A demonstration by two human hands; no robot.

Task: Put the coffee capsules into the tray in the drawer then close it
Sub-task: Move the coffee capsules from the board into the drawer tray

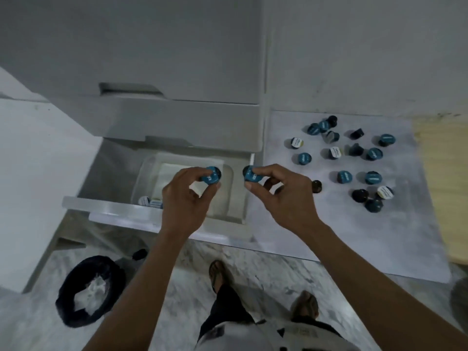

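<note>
Drawer (162, 214) stands open, with the clear tray (229, 188) inside it. Left hand (186, 198) pinches a teal capsule (211, 175) above the tray. Right hand (283, 193) pinches a second teal capsule (250, 174) over the drawer's right edge. 2 capsules (149, 202) lie at the tray's near left corner. The remaining capsules (354, 158) sit scattered on the counter (316, 229) to the right — well apart from the tray.

On the counter (291, 224), right of the open drawer (114, 178), lie about 19 coffee capsules (344, 177). 2 more are held over the drawer, 1 per hand. Inside the tray (228, 193), at least 2 capsules show.
</note>
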